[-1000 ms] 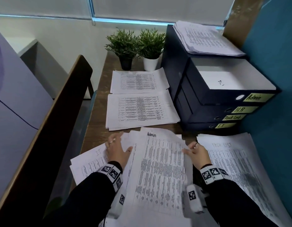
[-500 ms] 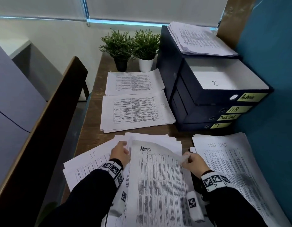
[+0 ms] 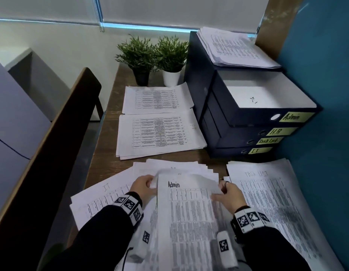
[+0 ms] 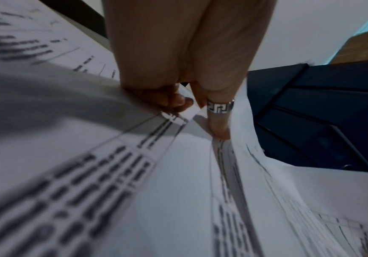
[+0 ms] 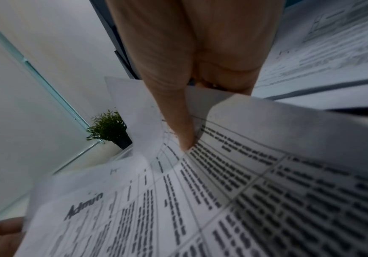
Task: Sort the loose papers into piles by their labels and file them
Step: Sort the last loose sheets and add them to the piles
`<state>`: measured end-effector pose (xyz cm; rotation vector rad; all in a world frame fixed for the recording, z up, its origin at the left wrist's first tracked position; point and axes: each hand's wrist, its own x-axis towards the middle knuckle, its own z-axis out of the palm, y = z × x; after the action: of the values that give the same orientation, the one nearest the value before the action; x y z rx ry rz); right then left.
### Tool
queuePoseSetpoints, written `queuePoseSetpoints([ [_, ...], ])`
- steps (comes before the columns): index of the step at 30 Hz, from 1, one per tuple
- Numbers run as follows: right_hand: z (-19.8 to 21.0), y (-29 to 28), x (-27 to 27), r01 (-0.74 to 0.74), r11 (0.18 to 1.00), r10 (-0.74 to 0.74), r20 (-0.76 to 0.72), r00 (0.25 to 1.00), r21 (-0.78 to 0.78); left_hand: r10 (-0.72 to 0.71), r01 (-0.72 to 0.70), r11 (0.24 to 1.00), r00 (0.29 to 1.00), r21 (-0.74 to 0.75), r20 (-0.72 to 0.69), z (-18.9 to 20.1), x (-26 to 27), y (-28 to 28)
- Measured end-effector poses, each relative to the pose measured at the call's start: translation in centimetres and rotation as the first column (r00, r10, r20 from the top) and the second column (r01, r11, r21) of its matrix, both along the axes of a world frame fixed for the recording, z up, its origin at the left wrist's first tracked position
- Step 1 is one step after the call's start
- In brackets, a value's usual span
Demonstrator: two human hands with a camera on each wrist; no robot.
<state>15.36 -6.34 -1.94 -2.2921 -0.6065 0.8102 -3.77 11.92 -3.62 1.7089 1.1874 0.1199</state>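
Observation:
A sheet labelled Admin [image 3: 189,216] lies on top of a loose fan of papers [image 3: 181,167] near the desk's front edge. My left hand [image 3: 144,185] pinches its upper left corner; in the left wrist view the left hand [image 4: 185,104] has thumb and fingers closed on paper edges. My right hand [image 3: 226,194] grips the sheet's curled upper right corner, its thumb [image 5: 183,132] lying on the Admin sheet [image 5: 156,200]. An IT pile [image 3: 103,196] lies left, a Task List pile [image 3: 271,196] right, an HR pile [image 3: 160,133] behind. Stacked dark file boxes [image 3: 253,124] are labelled Admin, HR, Task List and IT.
Another paper pile [image 3: 158,99] lies behind the HR pile, and more papers [image 3: 234,49] sit on the box stack. Two potted plants [image 3: 156,59] stand at the desk's back. A dark partition [image 3: 58,143] runs along the left; a teal wall [image 3: 322,94] closes the right.
Both hands have drawn the Admin sheet toward me; its top right corner now curls up under my right hand. My left hand shifted from resting on the fan to pinching the sheet's corner.

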Motion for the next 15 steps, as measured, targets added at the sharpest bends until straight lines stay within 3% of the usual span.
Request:
queuePoseSetpoints([
  [3,0.3,-0.5,0.3,0.001,1.0,-0.002,0.014,1.0,0.015,-0.004,0.009,0.996,0.998,-0.084,0.057,0.0,0.1,0.3],
  [7,0.6,-0.9,0.6,0.005,0.998,0.007,-0.182,0.983,0.065,0.065,0.032,0.923,0.969,-0.383,0.238,1.1,-0.3,0.1],
  [9,0.7,-1.0,0.6,-0.013,0.999,0.019,-0.2,0.98,0.033,0.049,0.079,0.897,0.96,-0.434,0.275,1.7,-0.5,0.1],
  [13,0.2,-0.8,0.8,-0.104,0.989,0.084,-0.18,0.98,-0.101,0.246,-0.116,0.917,0.918,-0.382,0.312,1.4,-0.7,0.9],
  [15,0.1,-0.6,0.6,-0.173,0.971,0.151,-0.14,0.979,-0.165,0.109,-0.075,0.987,0.962,-0.139,0.25,0.8,-0.8,1.6],
])
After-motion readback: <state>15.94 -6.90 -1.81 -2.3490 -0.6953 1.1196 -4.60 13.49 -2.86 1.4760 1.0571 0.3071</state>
